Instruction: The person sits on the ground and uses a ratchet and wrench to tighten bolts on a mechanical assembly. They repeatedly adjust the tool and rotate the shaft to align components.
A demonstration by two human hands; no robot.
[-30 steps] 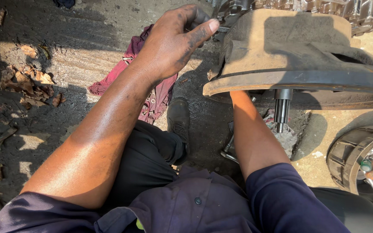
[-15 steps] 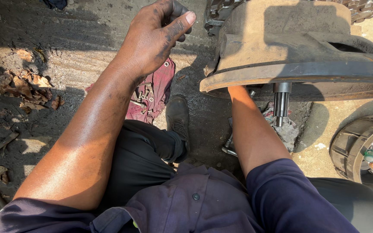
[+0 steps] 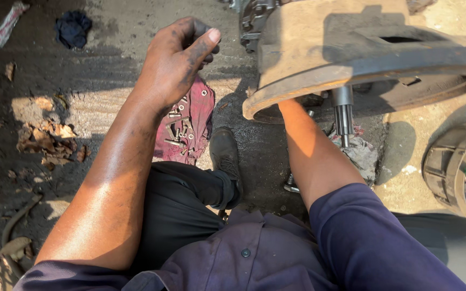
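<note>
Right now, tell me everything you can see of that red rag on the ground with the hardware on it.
The red rag is a crumpled, grimy maroon cloth spread flat on the dark oily ground, beside a black shoe. Loose bolts and washers lie scattered across it, steel-grey. The left hand is raised in front of it, hiding its upper left part; whether they touch cannot be told.

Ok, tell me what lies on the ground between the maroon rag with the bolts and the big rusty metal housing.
In the head view, the person's black shoe on dark oily ground lies between the maroon rag and the rusty housing.
</note>
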